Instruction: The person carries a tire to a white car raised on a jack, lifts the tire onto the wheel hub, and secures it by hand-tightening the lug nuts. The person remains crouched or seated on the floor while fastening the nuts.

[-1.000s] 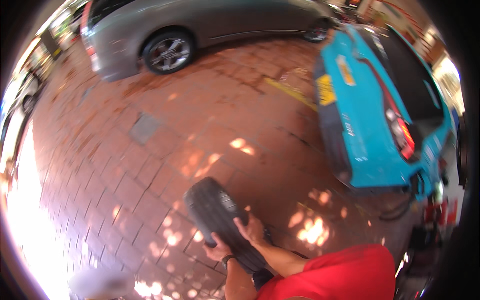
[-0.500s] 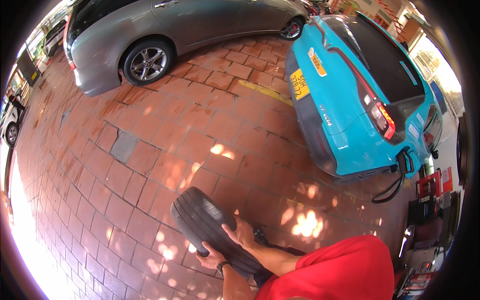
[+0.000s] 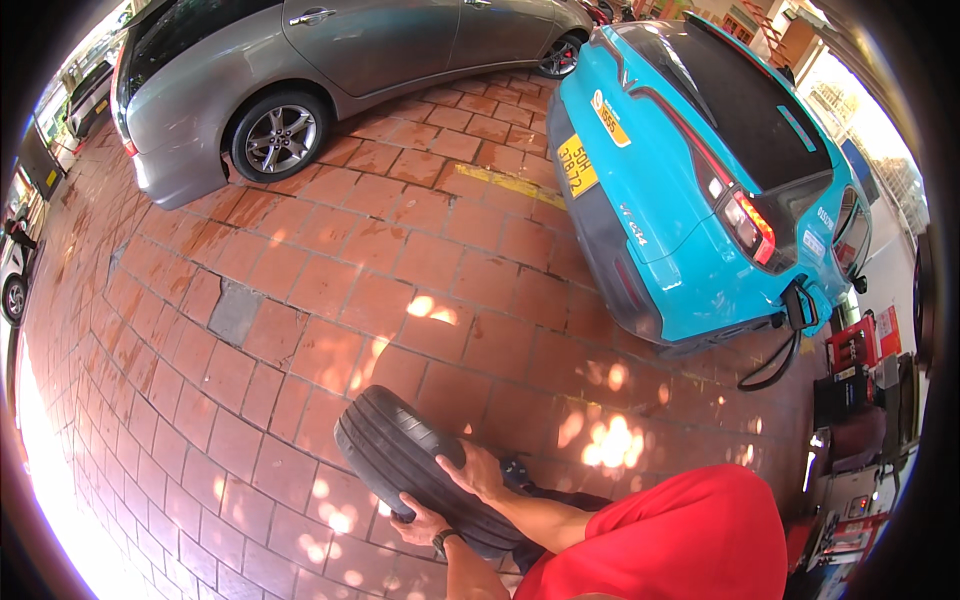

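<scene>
A black car tire (image 3: 385, 445) stands tread-up in front of me, its grooved tread facing the camera. My left hand (image 3: 422, 524), with a dark watch at the wrist, grips the tire's left edge, thumb over the tread. On the opposite edge, my right hand (image 3: 474, 472) holds the tire, thumb toward the tread and fingers partly out of sight on the sidewall. My red shirt covers the lower right, and the near part of the tire lies by my legs. Whether its underside rests on the floor cannot be made out.
Reddish paving tiles (image 3: 300, 340) cover the ground, with patches of sunlight. A turquoise car (image 3: 680, 200) stands at right, a black cable (image 3: 775, 368) hanging from its side. A grey car (image 3: 380, 50) is parked at the far left. Red and black equipment (image 3: 850, 345) lines the right edge.
The surroundings have shifted slightly left in the picture as my head moved. The tire and both hands sit a little farther left and lower, with the grip kept.
</scene>
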A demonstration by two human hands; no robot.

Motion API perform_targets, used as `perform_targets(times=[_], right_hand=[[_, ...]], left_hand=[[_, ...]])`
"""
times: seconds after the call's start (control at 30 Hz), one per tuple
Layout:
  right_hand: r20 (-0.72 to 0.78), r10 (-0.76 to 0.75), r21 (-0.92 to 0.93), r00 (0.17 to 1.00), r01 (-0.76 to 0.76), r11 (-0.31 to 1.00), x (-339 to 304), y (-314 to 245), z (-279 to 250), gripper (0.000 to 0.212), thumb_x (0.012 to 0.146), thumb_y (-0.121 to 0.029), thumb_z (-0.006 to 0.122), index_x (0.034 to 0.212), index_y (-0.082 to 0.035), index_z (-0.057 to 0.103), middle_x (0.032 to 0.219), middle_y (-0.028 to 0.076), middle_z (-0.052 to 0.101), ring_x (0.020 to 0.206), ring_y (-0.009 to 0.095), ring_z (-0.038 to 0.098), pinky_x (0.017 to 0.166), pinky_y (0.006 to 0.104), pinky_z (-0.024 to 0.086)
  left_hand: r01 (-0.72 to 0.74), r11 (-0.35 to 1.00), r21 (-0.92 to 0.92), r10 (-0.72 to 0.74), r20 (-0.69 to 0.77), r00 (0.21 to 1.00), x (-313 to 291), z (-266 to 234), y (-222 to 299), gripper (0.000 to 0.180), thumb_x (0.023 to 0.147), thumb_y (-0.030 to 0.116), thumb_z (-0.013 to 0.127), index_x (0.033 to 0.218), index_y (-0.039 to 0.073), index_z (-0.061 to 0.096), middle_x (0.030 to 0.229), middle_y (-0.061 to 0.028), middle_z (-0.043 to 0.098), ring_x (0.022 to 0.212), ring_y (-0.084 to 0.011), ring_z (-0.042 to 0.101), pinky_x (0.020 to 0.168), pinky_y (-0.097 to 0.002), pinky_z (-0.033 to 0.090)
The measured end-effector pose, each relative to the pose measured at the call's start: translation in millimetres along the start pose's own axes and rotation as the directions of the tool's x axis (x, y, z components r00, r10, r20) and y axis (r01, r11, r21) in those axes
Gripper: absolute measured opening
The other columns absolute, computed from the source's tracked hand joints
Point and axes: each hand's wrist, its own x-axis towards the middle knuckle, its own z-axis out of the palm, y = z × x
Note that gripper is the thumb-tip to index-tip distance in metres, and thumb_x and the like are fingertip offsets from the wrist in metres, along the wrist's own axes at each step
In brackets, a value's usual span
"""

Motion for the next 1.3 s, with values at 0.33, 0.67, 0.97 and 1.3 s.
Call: perform_targets(times=[0.33, 0.67, 0.97, 1.3], right_hand=[[-0.006, -0.006, -0.031, 1.000, 0.006, 1.000, 2, 2, 2, 0.081, 0.097, -0.073, 0.067, 0.135, -0.002, 0.071, 0.113, 0.029, 0.079, 0.107, 0.050, 0.076, 0.094, 0.0581, 0.062], [-0.019, -0.024, -0.005, 1.000, 0.024, 1.000, 9, -5, 2, 0.079, 0.095, -0.070, 0.070, 0.136, -0.003, 0.072, 0.114, 0.027, 0.079, 0.108, 0.050, 0.076, 0.094, 0.0575, 0.062], [-0.004, 0.027, -0.036, 1.000, -0.027, 0.999, 25, 0, 8, 0.073, 0.095, -0.067, 0.071, 0.134, -0.005, 0.073, 0.110, 0.027, 0.080, 0.105, 0.049, 0.077, 0.092, 0.0576, 0.062], [0.058, 0.031, -0.033, 0.998, -0.029, 0.999, 37, -24, 6, 0.067, 0.097, -0.062, 0.072, 0.128, -0.003, 0.073, 0.103, 0.029, 0.079, 0.101, 0.051, 0.076, 0.089, 0.0586, 0.062]], left_hand=[[0.007, 0.996, 0.094, -0.004, -0.029, 1.000, 1, 5, -1, 0.082, 0.096, 0.071, 0.074, 0.121, -0.008, 0.076, 0.109, -0.0276, 0.080, 0.101, -0.0483, 0.075, 0.091, -0.0559, 0.058], [-0.022, 0.998, 0.057, 0.026, -0.070, 0.997, 7, 12, 3, 0.081, 0.094, 0.072, 0.074, 0.119, -0.006, 0.076, 0.104, -0.0264, 0.080, 0.097, -0.0483, 0.076, 0.088, -0.0554, 0.059], [0.070, 0.998, 0.005, -0.070, 0.021, 0.997, 7, 11, 26, 0.081, 0.093, 0.070, 0.077, 0.121, -0.006, 0.076, 0.105, -0.0265, 0.080, 0.097, -0.0473, 0.077, 0.087, -0.0558, 0.059], [0.129, 0.991, 0.047, -0.128, -0.006, 0.992, 22, 18, 30, 0.079, 0.091, 0.068, 0.080, 0.124, -0.003, 0.077, 0.111, -0.0249, 0.081, 0.105, -0.0453, 0.076, 0.096, -0.0549, 0.057]])
